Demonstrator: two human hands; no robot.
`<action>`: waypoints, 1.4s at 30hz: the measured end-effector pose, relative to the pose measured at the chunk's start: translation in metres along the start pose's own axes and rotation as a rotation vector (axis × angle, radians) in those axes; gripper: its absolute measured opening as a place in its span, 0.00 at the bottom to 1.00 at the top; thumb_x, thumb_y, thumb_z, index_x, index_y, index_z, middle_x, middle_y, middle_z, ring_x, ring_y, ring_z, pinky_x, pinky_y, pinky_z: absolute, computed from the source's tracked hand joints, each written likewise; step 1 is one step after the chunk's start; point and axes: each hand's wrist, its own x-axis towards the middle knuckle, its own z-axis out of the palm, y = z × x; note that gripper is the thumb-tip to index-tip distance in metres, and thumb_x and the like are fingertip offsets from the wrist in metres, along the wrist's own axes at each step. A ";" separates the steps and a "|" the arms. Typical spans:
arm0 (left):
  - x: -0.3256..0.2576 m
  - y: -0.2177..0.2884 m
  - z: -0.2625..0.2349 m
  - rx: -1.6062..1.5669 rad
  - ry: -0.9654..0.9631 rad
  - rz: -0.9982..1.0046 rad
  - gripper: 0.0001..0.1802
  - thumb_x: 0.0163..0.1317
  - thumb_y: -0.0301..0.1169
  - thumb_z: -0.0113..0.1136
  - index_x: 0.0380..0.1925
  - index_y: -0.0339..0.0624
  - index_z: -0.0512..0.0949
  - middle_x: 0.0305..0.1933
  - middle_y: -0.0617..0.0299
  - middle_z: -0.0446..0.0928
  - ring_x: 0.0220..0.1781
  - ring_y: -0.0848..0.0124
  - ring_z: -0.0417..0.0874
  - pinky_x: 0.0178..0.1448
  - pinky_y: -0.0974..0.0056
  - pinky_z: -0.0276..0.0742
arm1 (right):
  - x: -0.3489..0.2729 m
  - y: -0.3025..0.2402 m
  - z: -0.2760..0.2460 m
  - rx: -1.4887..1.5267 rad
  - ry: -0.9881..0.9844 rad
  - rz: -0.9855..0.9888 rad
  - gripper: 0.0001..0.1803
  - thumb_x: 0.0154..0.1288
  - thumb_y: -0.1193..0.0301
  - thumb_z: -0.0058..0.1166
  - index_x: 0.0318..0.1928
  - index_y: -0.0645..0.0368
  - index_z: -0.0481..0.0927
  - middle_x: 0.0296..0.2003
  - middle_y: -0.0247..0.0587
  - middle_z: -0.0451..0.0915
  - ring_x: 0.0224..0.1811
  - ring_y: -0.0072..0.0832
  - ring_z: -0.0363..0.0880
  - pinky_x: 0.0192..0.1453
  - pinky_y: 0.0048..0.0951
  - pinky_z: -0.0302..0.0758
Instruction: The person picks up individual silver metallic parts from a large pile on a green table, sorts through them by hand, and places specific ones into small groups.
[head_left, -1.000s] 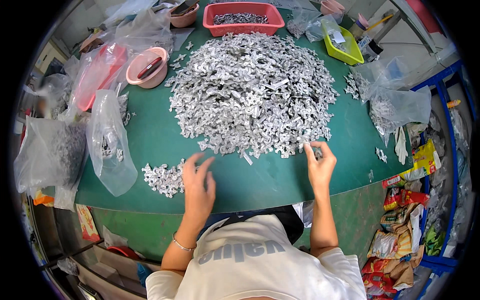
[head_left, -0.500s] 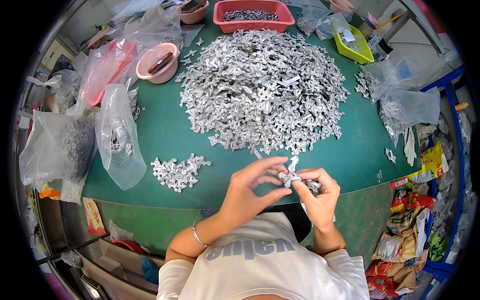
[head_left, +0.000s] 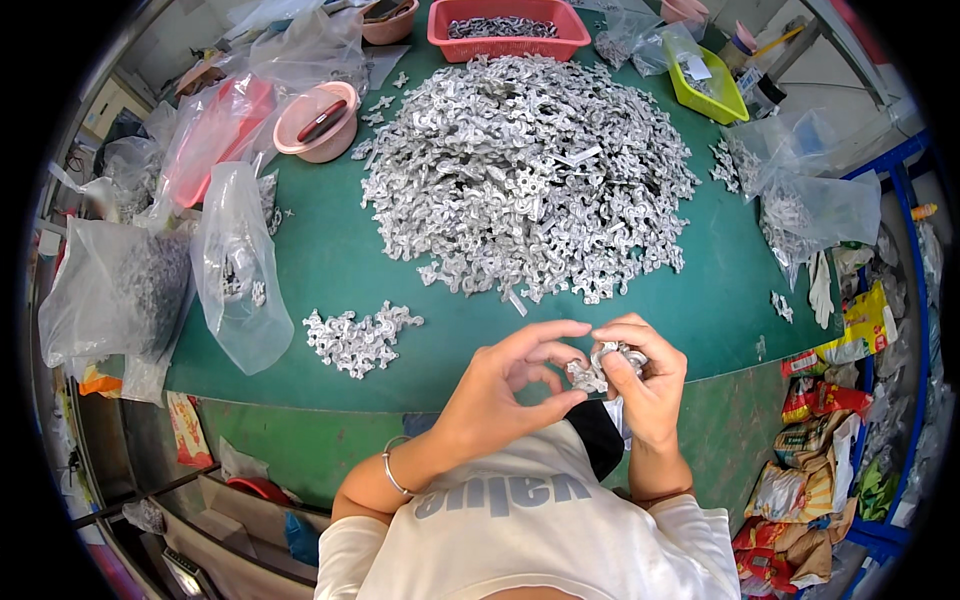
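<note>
My right hand (head_left: 650, 385) is closed around several small silver-grey metal castings (head_left: 590, 374), held just past the table's near edge. Its thumb presses on them from the near side. Facing it, my left hand (head_left: 510, 375) curves with thumb and index finger spread apart. Its fingertips come right up to the castings; whether they touch is hard to make out. Beyond both hands rises a large heap of similar lobed castings (head_left: 530, 180). To the left of my hands lies a small pile of castings (head_left: 360, 338) on the green table (head_left: 320, 255).
A pink bowl (head_left: 330, 150) and clear plastic bags (head_left: 240, 270) stand at the left. A red basket (head_left: 510, 48) of parts sits at the far edge, a yellow-green basket (head_left: 715, 105) far right. Bags of parts (head_left: 790, 215) and a white glove (head_left: 820, 290) lie right.
The casting that stuck up between my hands is now gathered in with the others in my right hand. My right fingers have closed further over them. My left hand stays nearly in place.
</note>
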 end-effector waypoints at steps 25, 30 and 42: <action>-0.005 -0.006 -0.005 -0.285 0.009 -0.068 0.07 0.60 0.23 0.51 0.34 0.28 0.74 0.33 0.58 0.76 0.33 0.74 0.77 0.38 0.71 0.74 | -0.014 -0.002 0.003 0.108 0.115 -0.037 0.10 0.61 0.74 0.50 0.24 0.66 0.71 0.22 0.44 0.76 0.15 0.15 0.66 0.18 0.16 0.61; -0.005 -0.008 -0.005 -0.303 -0.004 -0.055 0.07 0.60 0.23 0.52 0.35 0.28 0.73 0.33 0.58 0.76 0.33 0.74 0.77 0.39 0.71 0.75 | -0.015 -0.001 0.004 0.057 0.098 -0.109 0.09 0.61 0.74 0.49 0.25 0.66 0.71 0.22 0.45 0.76 0.16 0.16 0.67 0.18 0.16 0.61; -0.013 -0.034 -0.060 0.864 0.431 0.000 0.05 0.53 0.24 0.57 0.29 0.32 0.76 0.28 0.56 0.78 0.27 0.69 0.78 0.35 0.69 0.73 | 0.014 0.050 -0.018 -0.432 0.209 0.056 0.05 0.56 0.76 0.53 0.34 0.64 0.78 0.22 0.37 0.75 0.21 0.20 0.69 0.26 0.20 0.65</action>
